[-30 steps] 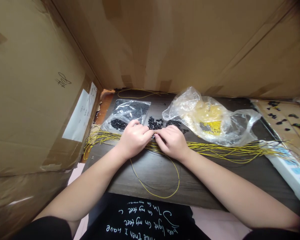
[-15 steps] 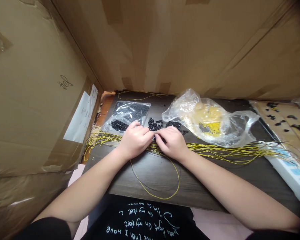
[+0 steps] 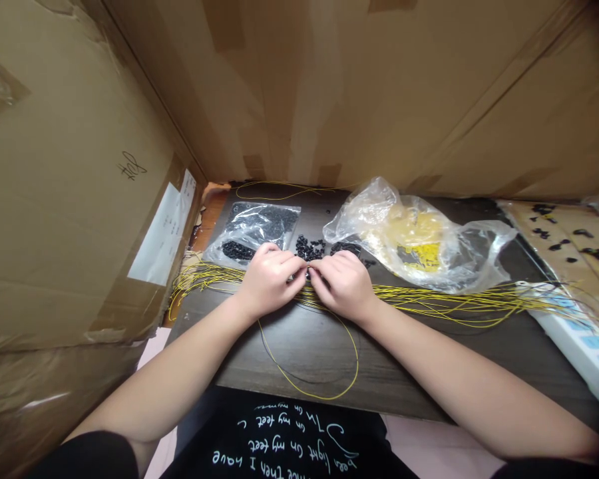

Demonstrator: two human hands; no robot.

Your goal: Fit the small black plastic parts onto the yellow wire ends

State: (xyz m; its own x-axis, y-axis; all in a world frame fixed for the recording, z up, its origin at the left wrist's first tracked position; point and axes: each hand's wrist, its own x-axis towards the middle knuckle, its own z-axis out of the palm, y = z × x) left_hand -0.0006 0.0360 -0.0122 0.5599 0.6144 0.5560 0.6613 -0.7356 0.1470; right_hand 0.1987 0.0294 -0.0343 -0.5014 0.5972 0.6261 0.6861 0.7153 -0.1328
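Note:
My left hand [image 3: 271, 281] and my right hand [image 3: 343, 282] meet fingertip to fingertip above the table, both closed in a pinch. A thin yellow wire [image 3: 358, 364] hangs in a loop toward my body, and its two ends run up under the hands. Something tiny and dark shows where the fingertips meet; its kind cannot be made out. Under both wrists lies a long bundle of yellow wires [image 3: 429, 305]. Just beyond the fingers is a pile of small black pieces [image 3: 309, 247], with another black pile [image 3: 346, 249] behind my right hand.
A clear bag of black pieces [image 3: 264, 223] lies at the back left, a crumpled bag with yellow pieces [image 3: 419, 243] at the back right. A white power strip [image 3: 574, 339] stands at the right edge. Cardboard walls [image 3: 299, 93] enclose the back and left of the table [image 3: 399, 379].
The fingertips have shifted slightly, with a small gap now showing between them. The wire loop has moved a little; the bags and piles stay put.

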